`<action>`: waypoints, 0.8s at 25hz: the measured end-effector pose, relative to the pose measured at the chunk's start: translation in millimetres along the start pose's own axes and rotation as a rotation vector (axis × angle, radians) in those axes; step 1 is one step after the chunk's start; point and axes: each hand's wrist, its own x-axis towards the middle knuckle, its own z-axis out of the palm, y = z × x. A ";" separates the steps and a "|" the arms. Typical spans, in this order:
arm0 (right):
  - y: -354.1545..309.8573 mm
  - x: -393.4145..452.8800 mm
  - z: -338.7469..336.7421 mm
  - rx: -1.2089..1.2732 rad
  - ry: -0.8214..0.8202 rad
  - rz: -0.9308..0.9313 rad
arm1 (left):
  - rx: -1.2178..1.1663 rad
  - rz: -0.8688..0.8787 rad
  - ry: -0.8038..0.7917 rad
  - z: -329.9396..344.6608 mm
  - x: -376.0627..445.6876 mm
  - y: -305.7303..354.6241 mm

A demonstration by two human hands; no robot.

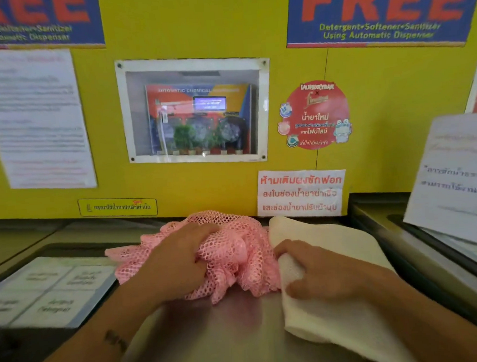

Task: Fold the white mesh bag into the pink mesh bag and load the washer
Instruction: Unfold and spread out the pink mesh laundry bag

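A pink mesh bag [236, 252] lies bunched up on the steel top of the washer [225, 334], near the yellow wall. My left hand [180, 262] is clenched on its left side, fingers dug into the mesh. Right beside it, touching, lies the white mesh bag [327, 308], flat and folded over. My right hand [320, 273] rests on the white bag and pinches its left edge where it meets the pink one.
A yellow wall panel [225, 31] with notices and a windowed dispenser [194, 111] stands close behind. A laminated sheet [48, 290] lies on the machine top at left. At right is a neighbouring machine with a propped paper sign [456, 176].
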 end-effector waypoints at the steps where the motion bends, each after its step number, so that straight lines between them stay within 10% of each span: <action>1: -0.1 -3.9 -6.3 -0.036 -0.029 0.030 | -0.025 0.025 -0.031 -1.7 -0.1 0.5; 5: -16.0 -26.0 -40.8 -0.213 -0.350 0.306 | -0.034 0.127 -0.318 -21.1 4.2 10.8; 8: -39.3 -26.4 -62.2 -0.238 -0.267 0.316 | 0.157 0.247 -0.522 -38.4 10.2 16.9; 13: -61.7 44.0 -42.6 0.010 0.232 0.067 | 0.348 0.422 -0.338 -46.6 8.1 -6.0; 20: -88.1 117.6 19.5 -0.012 0.057 0.011 | 0.332 0.220 -0.261 -35.6 -3.3 -56.4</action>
